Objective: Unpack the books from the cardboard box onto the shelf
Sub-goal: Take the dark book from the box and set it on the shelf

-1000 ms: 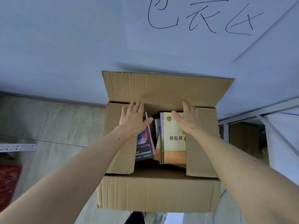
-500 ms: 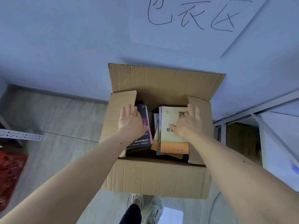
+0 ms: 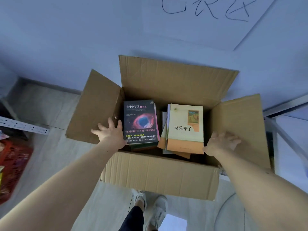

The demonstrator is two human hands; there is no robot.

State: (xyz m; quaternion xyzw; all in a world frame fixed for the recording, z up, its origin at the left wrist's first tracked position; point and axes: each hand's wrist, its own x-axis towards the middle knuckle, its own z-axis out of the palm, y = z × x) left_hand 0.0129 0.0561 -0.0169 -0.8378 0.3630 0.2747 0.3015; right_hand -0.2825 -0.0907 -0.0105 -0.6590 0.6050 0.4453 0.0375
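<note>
- Pale tiled floor (image 3: 41, 155), blue wall (image 3: 66, 39) beyond both hands
- Corrugated cardboard box (image 3: 158, 174); flat books (image 3: 140, 121) between hands
- Left hand (image 3: 110, 133), right hand (image 3: 222, 142) spread flat on side flaps, gripping nothing

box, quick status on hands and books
Left hand flat on left flap, right hand on right flap, both empty. Books in box, uncovered. Nothing blocking.
</note>
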